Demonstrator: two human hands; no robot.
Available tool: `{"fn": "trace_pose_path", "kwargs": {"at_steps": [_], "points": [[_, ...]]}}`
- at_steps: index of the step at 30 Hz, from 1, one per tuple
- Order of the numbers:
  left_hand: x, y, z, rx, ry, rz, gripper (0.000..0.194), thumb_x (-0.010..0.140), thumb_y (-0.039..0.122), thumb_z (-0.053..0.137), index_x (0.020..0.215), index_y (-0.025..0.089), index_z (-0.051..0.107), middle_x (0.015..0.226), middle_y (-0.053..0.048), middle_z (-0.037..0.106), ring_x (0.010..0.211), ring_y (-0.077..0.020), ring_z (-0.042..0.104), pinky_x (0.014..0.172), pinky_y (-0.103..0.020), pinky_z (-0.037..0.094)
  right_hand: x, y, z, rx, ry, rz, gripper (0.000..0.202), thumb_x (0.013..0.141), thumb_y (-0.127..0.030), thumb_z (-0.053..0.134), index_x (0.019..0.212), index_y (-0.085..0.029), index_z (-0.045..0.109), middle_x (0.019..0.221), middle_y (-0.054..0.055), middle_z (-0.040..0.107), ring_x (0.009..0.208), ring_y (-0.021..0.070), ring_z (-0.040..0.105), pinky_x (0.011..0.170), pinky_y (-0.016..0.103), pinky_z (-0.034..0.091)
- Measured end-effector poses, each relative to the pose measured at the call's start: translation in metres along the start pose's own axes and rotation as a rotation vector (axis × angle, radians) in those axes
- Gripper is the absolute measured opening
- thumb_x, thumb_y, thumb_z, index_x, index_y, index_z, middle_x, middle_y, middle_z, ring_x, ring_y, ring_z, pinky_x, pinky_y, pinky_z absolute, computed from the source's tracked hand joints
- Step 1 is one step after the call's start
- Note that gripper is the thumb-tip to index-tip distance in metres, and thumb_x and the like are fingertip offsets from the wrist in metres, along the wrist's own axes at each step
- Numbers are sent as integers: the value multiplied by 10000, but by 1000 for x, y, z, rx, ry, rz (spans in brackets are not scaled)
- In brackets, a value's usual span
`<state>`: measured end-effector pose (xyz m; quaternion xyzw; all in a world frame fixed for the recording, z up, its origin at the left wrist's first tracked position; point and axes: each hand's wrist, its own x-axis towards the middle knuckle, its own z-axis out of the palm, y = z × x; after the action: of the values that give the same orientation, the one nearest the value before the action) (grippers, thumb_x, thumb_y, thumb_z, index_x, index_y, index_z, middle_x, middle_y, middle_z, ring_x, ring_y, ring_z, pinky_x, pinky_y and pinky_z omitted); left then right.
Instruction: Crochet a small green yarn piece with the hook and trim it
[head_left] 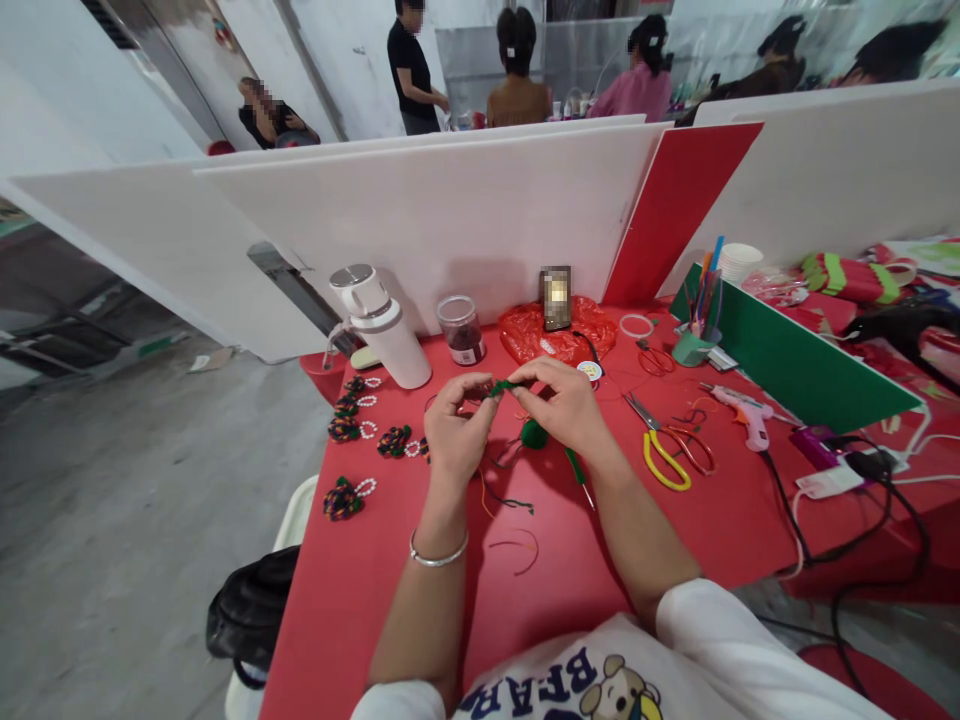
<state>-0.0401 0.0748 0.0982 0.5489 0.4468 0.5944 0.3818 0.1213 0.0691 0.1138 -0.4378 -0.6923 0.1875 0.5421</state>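
A small green knotted cord piece (502,387) is pinched between my left hand (463,425) and my right hand (559,400), above the middle of the red table (570,560). Both hands have their fingers closed on it. Just below my right hand lies a green ball (534,433), with thin cords trailing near it. A green-handled tool with a metal tip (576,468) rests beside my right wrist. Several dark multicoloured knotted pieces with white bead loops (343,500) lie on the left side of the table.
Yellow-handled scissors (664,460), a pink glue gun (750,415) and a power strip (832,480) lie to the right. A white flask (394,345), a clear jar (461,330), a red bag (525,330) and a phone (556,298) stand or lie behind. People sit and stand beyond the partition.
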Motion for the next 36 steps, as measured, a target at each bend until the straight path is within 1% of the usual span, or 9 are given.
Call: {"fn": "trace_pose_path", "kwargs": {"at_steps": [3,5,9,11,15,21,27,31,36], "points": [[1,-1,-4,-165,-176,-132,444,658,299,872,1069,191,743,991,-86,744,787,-173,674,477,-189,457,1,1,-2,39,65,-84,127,894,-160,646,858,-241,738,931,46,767,928,197,708,825,335,571],[2,-1,-5,-290,-262,-243,508,668,429,877,1089,182,738,983,-102,745,752,-180,673,412,-187,397,2,1,-3,85,72,-80,132,894,-153,648,859,-243,737,968,53,776,963,205,720,873,354,574],[4,-2,-2,-385,-295,-421,555,766,694,705,852,148,755,831,-124,726,677,-178,654,341,-181,243,1,3,-3,115,58,-20,142,882,-137,651,857,-248,736,995,47,793,973,205,734,868,356,590],[4,-2,1,-391,-296,-456,511,731,656,760,800,150,747,789,-89,708,568,-116,573,349,-172,240,1,5,-1,92,66,-37,152,877,-125,654,844,-246,739,986,38,798,965,198,736,885,357,587],[4,-3,2,-372,-239,-427,374,591,411,923,792,152,744,683,23,628,435,-16,362,384,-164,283,1,8,1,80,37,-123,180,884,-103,653,820,-240,751,963,32,803,933,184,742,878,342,583],[3,-7,1,-331,-280,-333,383,539,281,952,835,152,746,675,32,621,498,-42,463,453,-176,367,1,11,2,73,28,-136,203,892,-82,646,825,-238,758,939,27,802,914,175,745,858,328,580],[3,0,3,-435,-277,-477,400,560,404,941,696,142,671,490,63,494,411,-33,379,380,-150,234,1,12,2,99,15,-126,179,890,-104,667,814,-237,759,943,27,807,910,178,746,858,339,578],[5,2,1,-464,-280,-558,438,541,445,942,709,132,685,548,-4,610,438,-64,488,378,-148,273,1,13,2,135,14,-148,182,885,-92,672,814,-235,760,941,30,810,904,173,748,848,330,582],[5,-1,1,-477,-299,-552,453,563,482,930,708,114,710,611,-39,651,443,-77,519,348,-159,276,1,12,1,150,-8,-118,176,888,-108,658,861,-243,767,993,33,803,943,174,741,856,327,584]]}}
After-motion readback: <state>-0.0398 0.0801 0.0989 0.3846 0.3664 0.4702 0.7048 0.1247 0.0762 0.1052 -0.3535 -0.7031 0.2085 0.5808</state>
